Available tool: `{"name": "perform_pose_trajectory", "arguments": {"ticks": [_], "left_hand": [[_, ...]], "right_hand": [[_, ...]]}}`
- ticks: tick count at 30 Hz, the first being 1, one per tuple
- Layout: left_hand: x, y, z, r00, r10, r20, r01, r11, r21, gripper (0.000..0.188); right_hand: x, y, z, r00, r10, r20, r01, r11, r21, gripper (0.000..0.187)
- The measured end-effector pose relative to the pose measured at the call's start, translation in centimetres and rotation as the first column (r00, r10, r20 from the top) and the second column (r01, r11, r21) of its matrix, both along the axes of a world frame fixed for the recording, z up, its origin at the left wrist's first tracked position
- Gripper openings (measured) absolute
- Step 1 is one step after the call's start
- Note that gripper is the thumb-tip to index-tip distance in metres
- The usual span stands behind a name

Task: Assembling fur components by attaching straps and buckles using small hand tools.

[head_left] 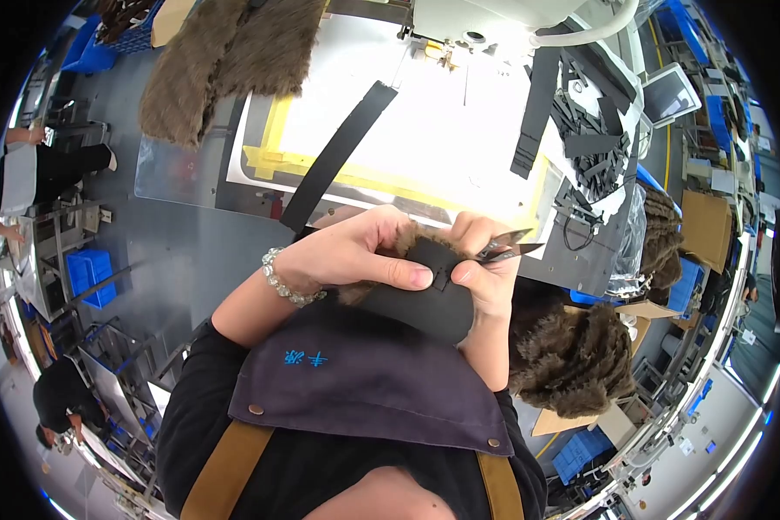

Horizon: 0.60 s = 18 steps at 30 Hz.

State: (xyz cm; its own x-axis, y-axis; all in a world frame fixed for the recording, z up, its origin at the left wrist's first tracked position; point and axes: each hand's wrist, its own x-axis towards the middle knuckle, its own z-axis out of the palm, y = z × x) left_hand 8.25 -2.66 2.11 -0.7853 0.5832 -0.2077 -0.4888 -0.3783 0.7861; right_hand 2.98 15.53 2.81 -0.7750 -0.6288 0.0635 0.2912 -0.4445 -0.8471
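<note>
A dark grey fabric piece (425, 310) with brown fur (414, 236) along its far edge is held in front of my chest. My left hand (351, 251) is closed on its left side, the thumb pressed flat near a small dark tab (442, 276). From the right, my right hand (491, 276) pinches the same piece, its thumb beside that tab. Small dark thread snips (511, 249) are also tucked in my right hand, their blades pointing right, away from the fabric. The fingers under the piece are hidden.
Ahead stands a white sewing machine (503, 22) over a lit white table (407, 130) edged with yellow tape. A black strip (342, 152) lies left, brown fur pieces (234, 65) far left. Dark scraps (594, 143) are heaped right; more fur (576, 360) sits beside me.
</note>
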Motion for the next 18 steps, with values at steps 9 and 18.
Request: {"name": "perform_pose_trajectory", "arguments": {"ticks": [9,18], "left_hand": [[-0.6,2.3,0.8,0.961,0.278,-0.003,-0.269,0.933,0.238,0.040],[-1.6,3.2,2.6,0.949,0.232,-0.213,-0.170,0.946,0.275,0.039]], "right_hand": [[1.3,-1.6,-1.0,0.846,-0.504,-0.174,0.508,0.861,-0.020,0.045],[1.2,-2.7,0.0,0.822,-0.569,0.016,0.569,0.822,0.018,0.070]]}}
